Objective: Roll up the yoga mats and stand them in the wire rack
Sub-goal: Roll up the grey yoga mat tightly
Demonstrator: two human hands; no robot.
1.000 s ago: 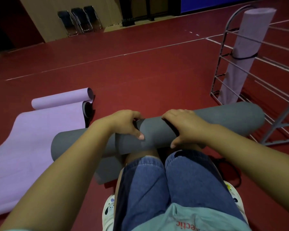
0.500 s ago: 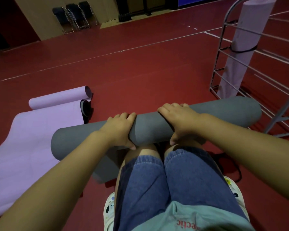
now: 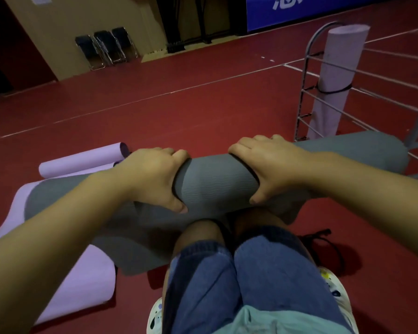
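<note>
A grey yoga mat (image 3: 215, 184), rolled into a thick tube, lies crosswise in front of my knees, with a short unrolled tail on the floor below it. My left hand (image 3: 155, 174) grips the roll left of centre, fingers over the top and thumb underneath. My right hand (image 3: 268, 162) grips it right of centre in the same way. A lilac mat (image 3: 65, 268) lies spread on the floor at the left, its far end partly rolled. The wire rack (image 3: 304, 97) stands at the right with one rolled lilac mat (image 3: 336, 78) upright inside, bound by a black strap.
Red sports floor with white lines stretches ahead. Folded chairs (image 3: 106, 49) lean against the far wall. A black strap (image 3: 323, 247) lies on the floor by my right knee. My white patterned shoes show at the bottom.
The grey roll has turned further toward me and grown thicker, and both hands have shifted their grip on it. The camera has tilted up slightly.
</note>
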